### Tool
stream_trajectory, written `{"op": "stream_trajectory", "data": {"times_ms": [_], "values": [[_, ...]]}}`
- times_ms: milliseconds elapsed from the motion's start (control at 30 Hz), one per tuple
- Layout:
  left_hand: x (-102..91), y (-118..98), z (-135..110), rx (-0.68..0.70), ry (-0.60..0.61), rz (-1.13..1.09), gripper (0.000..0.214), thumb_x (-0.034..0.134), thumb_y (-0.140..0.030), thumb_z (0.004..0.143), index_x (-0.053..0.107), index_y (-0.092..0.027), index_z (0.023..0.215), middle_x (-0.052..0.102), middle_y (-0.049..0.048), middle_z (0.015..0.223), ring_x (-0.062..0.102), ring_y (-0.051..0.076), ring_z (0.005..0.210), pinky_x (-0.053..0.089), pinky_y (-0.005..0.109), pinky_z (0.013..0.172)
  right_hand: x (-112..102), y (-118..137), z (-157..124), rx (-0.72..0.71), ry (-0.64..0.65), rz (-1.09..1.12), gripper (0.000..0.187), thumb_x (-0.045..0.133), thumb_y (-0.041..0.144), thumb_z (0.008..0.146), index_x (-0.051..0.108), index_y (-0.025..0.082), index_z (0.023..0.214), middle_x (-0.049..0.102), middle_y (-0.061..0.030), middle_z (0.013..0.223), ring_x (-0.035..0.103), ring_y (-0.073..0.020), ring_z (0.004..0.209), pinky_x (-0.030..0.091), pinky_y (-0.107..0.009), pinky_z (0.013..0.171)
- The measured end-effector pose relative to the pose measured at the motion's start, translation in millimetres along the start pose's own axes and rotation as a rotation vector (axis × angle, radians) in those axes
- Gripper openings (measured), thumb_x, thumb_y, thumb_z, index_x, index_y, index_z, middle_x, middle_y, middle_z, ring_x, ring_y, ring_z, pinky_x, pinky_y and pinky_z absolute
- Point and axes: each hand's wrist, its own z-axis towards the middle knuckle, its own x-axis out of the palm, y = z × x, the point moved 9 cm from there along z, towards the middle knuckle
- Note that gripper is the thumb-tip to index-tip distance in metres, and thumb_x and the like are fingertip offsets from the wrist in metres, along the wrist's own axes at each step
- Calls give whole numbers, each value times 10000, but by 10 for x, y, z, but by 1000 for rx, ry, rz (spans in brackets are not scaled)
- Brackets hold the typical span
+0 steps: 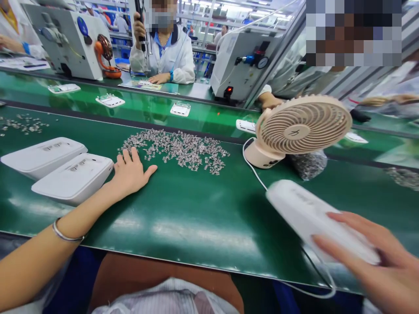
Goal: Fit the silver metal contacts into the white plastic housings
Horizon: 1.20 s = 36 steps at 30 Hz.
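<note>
My left hand [131,172] lies flat and open on the green mat, fingertips touching the near edge of a heap of small metal clips [178,148]. Just left of it lie two white plastic housings [73,176] [42,156], side by side. My right hand [376,261] is at the lower right, fingers wrapped round one end of a third white plastic housing [310,216], which is tilted and lifted off the mat. That hand and housing are smeared by motion.
A beige desk fan [303,126] stands at the right with its white cable [253,168] trailing toward me. Behind it lies a bag of clips [309,165]. A green conveyor [147,109] carries white parts. A masked co-worker [163,48] and machines sit beyond.
</note>
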Motion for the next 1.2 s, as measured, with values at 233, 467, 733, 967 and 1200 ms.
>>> {"op": "stream_trajectory", "data": {"times_ms": [233,467,733,967,1200], "values": [[-6,-439,72,98,-33,-128,885,330,-591,839,39,7,1424,-28,278,1487,15,472,1342,136,605,1040,914,1317,20,-312,410,382,491,709,480,634,644,257,1066,509,-106,1280,516,-292,1144,443,-422,927],[67,-1195,-16,537,56,-211,483,346,-465,895,296,-410,1372,34,4,1540,-40,424,1362,86,652,1029,1457,839,836,141,187,356,477,377,541,821,628,158,683,604,-60,670,567,-193,678,453,-315,610],[-75,-1002,53,423,-68,-335,459,314,-420,919,375,-300,1358,111,117,1518,60,443,1348,170,655,999,1986,694,1282,-11,240,154,223,519,353,701,631,166,744,469,-2,537,452,-165,555,378,-316,597],[-115,-1157,-128,673,-93,-293,378,367,-201,887,562,-294,1197,153,125,1503,97,427,1349,228,607,993,1916,736,1225,-89,185,121,138,454,268,728,529,206,631,490,-25,581,466,-175,583,394,-329,629],[-51,-1154,-66,597,-24,-246,415,359,-250,890,456,-228,1293,116,162,1509,84,448,1344,162,655,998,1782,757,1200,-93,85,115,164,435,160,671,569,184,762,505,-34,633,502,-195,623,436,-366,682]]}}
